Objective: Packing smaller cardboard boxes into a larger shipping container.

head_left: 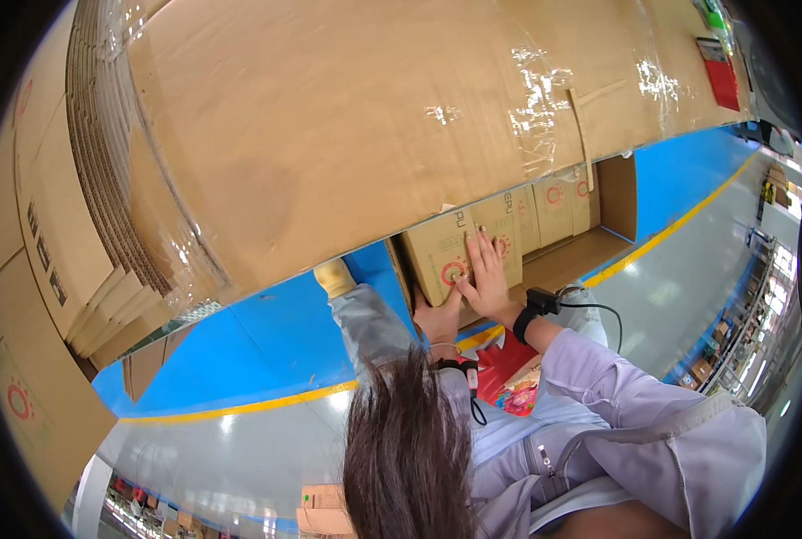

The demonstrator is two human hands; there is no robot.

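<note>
A small brown cardboard box (pixel 450 244) with a red round mark stands tilted at the left end of an open carton (pixel 618 193). My right hand (pixel 486 280) lies flat on its upper face, fingers stretched out. Against the box's near lower edge, my left hand (pixel 438 321) is curled, with its thumb at the left side; some of its fingers are hidden by the right hand. Similar small boxes (pixel 553 211) stand in a row farther right inside the carton. A large taped cardboard surface (pixel 329 135) overhangs and hides the far part of the carton.
Stacked flat cardboard sheets (pixel 91 180) rise at the left. Blue floor (pixel 275 346) edged by a yellow line (pixel 239 406) runs beneath. A red bag (pixel 509 368) with a flower print sits close to my wrists. Cartons (pixel 324 510) lie behind, and shelving (pixel 724 350) stands far right.
</note>
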